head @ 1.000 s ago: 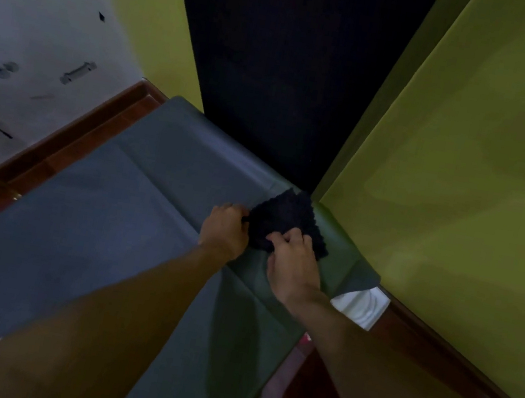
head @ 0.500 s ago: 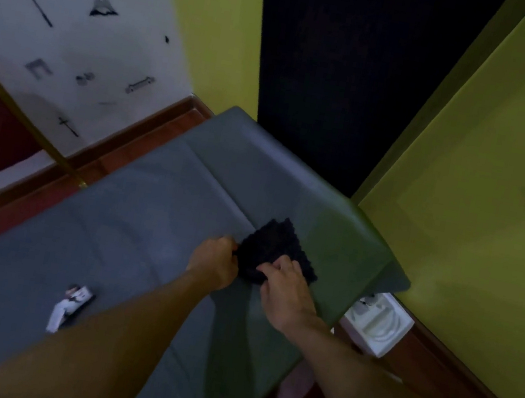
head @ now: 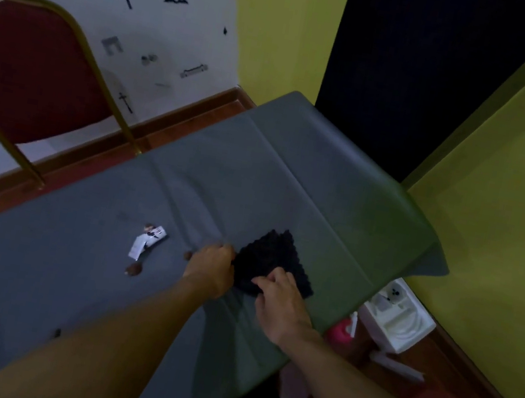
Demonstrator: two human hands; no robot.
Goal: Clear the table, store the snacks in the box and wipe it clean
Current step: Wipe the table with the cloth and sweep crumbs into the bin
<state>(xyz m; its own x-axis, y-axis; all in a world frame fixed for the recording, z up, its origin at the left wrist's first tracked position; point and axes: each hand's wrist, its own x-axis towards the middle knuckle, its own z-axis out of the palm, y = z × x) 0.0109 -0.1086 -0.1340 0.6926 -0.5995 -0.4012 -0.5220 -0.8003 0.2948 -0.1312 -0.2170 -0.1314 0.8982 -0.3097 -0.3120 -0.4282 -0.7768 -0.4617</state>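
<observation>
A folded black cloth (head: 273, 258) lies on the grey-covered table (head: 85, 273) near its right edge. My left hand (head: 213, 267) grips the cloth's left edge with curled fingers. My right hand (head: 282, 301) presses on its near edge, fingers spread over the fabric. A torn white snack wrapper (head: 147, 241) lies to the left of my hands. Brown crumbs (head: 133, 269) sit close to the wrapper, and one more crumb (head: 188, 255) lies beside my left hand.
A red chair (head: 29, 69) with a gold frame stands behind the table's far left edge. On the floor to the right sit a white box (head: 397, 317) and a pink object (head: 341, 330). Yellow-green walls and a dark curtain close off the right and back.
The view has swung left and down, bringing the wrapper, crumbs and chair into sight. Both hands stay on the black cloth, which has slid slightly toward the table's middle.
</observation>
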